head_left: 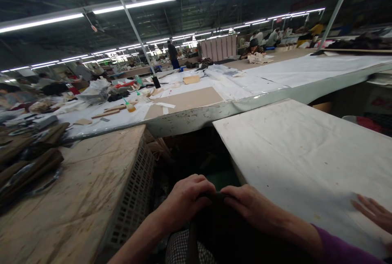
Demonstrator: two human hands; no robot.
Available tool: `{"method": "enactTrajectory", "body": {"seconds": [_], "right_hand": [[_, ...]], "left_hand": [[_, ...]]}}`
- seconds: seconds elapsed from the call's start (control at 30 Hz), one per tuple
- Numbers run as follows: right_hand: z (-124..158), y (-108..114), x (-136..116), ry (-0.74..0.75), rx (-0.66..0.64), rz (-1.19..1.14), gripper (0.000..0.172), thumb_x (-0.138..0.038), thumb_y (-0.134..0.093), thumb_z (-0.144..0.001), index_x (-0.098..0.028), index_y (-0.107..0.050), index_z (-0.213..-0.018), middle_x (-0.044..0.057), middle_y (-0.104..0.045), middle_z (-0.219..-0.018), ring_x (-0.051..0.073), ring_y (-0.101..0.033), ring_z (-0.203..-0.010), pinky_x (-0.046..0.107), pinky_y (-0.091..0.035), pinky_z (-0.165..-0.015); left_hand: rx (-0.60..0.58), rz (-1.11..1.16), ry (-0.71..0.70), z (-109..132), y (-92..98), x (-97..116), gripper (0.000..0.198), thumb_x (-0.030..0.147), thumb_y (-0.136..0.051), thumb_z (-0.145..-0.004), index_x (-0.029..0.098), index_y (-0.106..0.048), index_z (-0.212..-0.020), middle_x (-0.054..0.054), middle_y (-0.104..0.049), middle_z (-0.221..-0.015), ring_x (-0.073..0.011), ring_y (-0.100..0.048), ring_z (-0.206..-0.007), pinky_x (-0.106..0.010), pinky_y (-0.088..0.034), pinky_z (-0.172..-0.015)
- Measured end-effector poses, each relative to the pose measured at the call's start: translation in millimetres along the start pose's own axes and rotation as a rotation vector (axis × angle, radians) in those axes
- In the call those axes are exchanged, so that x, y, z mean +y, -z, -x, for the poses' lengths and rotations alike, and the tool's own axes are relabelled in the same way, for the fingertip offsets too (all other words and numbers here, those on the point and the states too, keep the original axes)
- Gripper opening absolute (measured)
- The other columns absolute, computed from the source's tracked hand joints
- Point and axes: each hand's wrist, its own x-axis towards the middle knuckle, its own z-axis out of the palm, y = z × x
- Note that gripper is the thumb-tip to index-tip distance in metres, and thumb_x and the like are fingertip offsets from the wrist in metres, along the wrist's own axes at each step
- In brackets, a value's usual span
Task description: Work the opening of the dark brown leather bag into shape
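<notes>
A dark piece of cloth (226, 231) hangs down over my lap, with its top edge stretched between both hands. My left hand (192, 194) is closed on that edge, thumb under and fingers over. Close by on the other side, my right hand (248, 202) pinches the same edge between thumb and fingers. The cloth's lower part is too dark to make out. Beneath it a bit of checked fabric (177, 247) shows.
Another person's hand (373, 213) lies on the white-covered table (306, 145) at right. A worn board (92, 170) tops a plastic crate (131, 190) at left, with brown pieces (33, 170) on it. Ahead, a long table (190, 121) bears a glue bottle (130, 107) and scraps.
</notes>
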Motion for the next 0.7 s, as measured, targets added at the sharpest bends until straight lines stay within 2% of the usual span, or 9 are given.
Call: {"method": "enactTrajectory", "body": {"seconds": [0.1, 0.23, 0.37, 0.47, 0.57, 0.7], "right_hand": [[0, 0, -1, -0.001, 0.008, 0.017, 0.025, -0.026, -0.042, -0.096, -0.022, -0.066, -0.102, 0.002, -0.070, -0.082, 0.017, -0.064, -0.072, 0.023, -0.044, -0.065], [-1, 0, -2, -0.027, 0.007, 0.033, 0.025, -0.026, -0.041, -0.096, -0.022, -0.065, -0.100, 0.002, -0.071, -0.082, 0.017, -0.065, -0.072, 0.023, -0.045, -0.066], [4, 13, -2, -0.035, -0.068, 0.052, 0.025, -0.022, -0.045, -0.092, -0.024, -0.062, -0.109, 0.003, -0.072, -0.092, 0.019, -0.066, -0.082, 0.025, -0.046, -0.074], [22, 28, -2, -0.094, -0.142, 0.031, 0.034, -0.024, -0.054, -0.085, -0.026, -0.058, -0.119, 0.004, -0.071, -0.101, 0.022, -0.065, -0.091, 0.028, -0.047, -0.080], [53, 35, -1, -0.193, -0.140, -0.030, 0.040, -0.028, -0.056, -0.083, -0.028, -0.057, -0.123, 0.004, -0.071, -0.106, 0.025, -0.065, -0.096, 0.030, -0.049, -0.084], [94, 17, 9, -0.266, -0.013, -0.190, 0.045, -0.038, -0.053, -0.084, -0.028, -0.055, -0.128, 0.006, -0.068, -0.116, 0.028, -0.064, -0.106, 0.030, -0.053, -0.087]], "left_hand": [[0.012, -0.036, -0.010, -1, -0.7, 3, 0.011, 0.017, -0.060, -0.086, 0.024, -0.066, -0.093, 0.001, -0.063, -0.097, -0.0153, -0.058, -0.093, -0.022, -0.042, -0.081], [-0.007, -0.092, -0.014, -4, -1.0, 7, 0.011, 0.016, -0.059, -0.086, 0.024, -0.066, -0.090, 0.001, -0.064, -0.099, -0.0153, -0.058, -0.093, -0.022, -0.042, -0.080], [-0.010, -0.130, 0.022, -6, -1.0, 7, 0.011, 0.014, -0.062, -0.083, 0.024, -0.064, -0.088, 0.003, -0.064, -0.091, -0.0153, -0.058, -0.088, -0.022, -0.041, -0.077], [0.009, -0.093, 0.056, -5, -2.0, 5, 0.011, 0.011, -0.064, -0.080, 0.021, -0.062, -0.084, 0.003, -0.064, -0.089, -0.0144, -0.058, -0.085, -0.022, -0.041, -0.075], [0.037, -0.013, 0.069, -2, -4.6, -1, 0.013, 0.008, -0.064, -0.078, 0.020, -0.059, -0.079, 0.003, -0.063, -0.090, -0.0133, -0.058, -0.085, -0.021, -0.041, -0.076], [0.082, 0.092, 0.071, 1, -8.4, -8, 0.015, 0.006, -0.064, -0.076, 0.019, -0.057, -0.076, 0.003, -0.063, -0.093, -0.0125, -0.058, -0.087, -0.021, -0.041, -0.079]]}}
